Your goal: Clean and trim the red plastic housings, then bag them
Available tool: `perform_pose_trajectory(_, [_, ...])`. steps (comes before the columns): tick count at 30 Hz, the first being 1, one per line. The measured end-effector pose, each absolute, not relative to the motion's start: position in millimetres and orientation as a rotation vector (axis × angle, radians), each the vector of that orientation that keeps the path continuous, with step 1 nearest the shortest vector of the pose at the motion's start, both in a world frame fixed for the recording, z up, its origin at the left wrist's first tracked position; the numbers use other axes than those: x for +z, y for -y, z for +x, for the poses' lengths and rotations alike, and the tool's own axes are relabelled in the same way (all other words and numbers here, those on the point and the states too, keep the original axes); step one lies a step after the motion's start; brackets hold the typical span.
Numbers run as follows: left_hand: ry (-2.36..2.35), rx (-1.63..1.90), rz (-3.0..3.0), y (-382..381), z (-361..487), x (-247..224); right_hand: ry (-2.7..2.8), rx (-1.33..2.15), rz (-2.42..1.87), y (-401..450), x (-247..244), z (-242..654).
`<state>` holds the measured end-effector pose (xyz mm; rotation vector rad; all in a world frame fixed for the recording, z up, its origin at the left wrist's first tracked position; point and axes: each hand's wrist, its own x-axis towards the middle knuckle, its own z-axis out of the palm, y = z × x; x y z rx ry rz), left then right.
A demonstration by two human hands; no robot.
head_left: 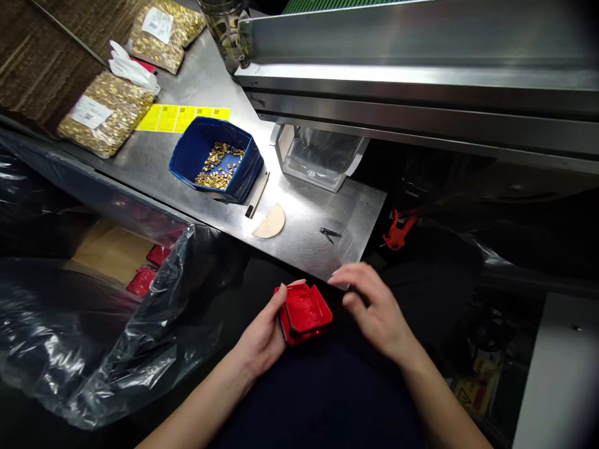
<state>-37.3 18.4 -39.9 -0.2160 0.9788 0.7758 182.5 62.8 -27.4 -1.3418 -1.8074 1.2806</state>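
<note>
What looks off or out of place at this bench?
Nothing is spilled or broken. The left hand holds a red plastic part, with the right hand beside it. One oddity: a half-round tan piece and small dark tweezers lie loose near the steel table's front edge.

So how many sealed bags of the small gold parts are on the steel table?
3: one bag at the table's near-left edge, and two overlapping at the far end, front and behind. More may lie out of view.

One view, ours: head-worn camera, facing forward and down, close above our hands, steel desk [309, 215] edge just beyond.
</note>
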Motion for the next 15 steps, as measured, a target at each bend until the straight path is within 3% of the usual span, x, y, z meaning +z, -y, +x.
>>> perform_pose_trajectory(6, [-1.036,0.66,-0.253,-27.6,-28.8,-40.3,2.022,1.4,-1.161,-25.1,-23.1,170.9])
perform_pose_trajectory(11, [-1.061,0.695,0.09,-26.0,-29.3,-34.3,1.291,1.655,-1.411,-27.5,-23.7,167.9])
perform_pose_trajectory(15, [-1.105,0.712,0.398,-27.2,-29.5,-30.8,0.734,1.876,-1.375,-35.7,-20.6,169.1])
